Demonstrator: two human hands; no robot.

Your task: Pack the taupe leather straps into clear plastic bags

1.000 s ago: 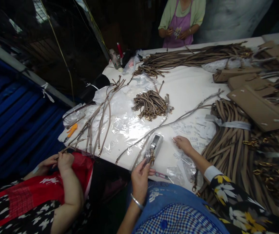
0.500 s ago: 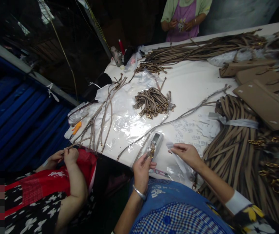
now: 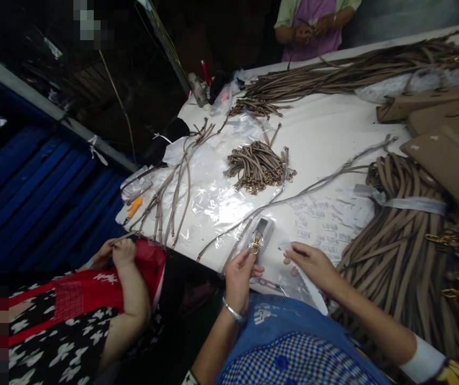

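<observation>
Head: white table (image 3: pixel 325 123) bearing brown straps (image 3: pixel 389 246); dark room (image 3: pixel 213 32) beyond.

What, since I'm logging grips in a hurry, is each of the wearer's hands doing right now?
Left hand: closed, holding a piece with a gold clasp.
Right hand: fingers drawn together; whether they hold anything cannot be told.

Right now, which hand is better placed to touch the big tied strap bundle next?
Probably the right hand: it is nearer the tied strap bundle, though it seems to pinch something thin and pale. The left hand is farther away, holding a piece with a gold clasp.
</observation>
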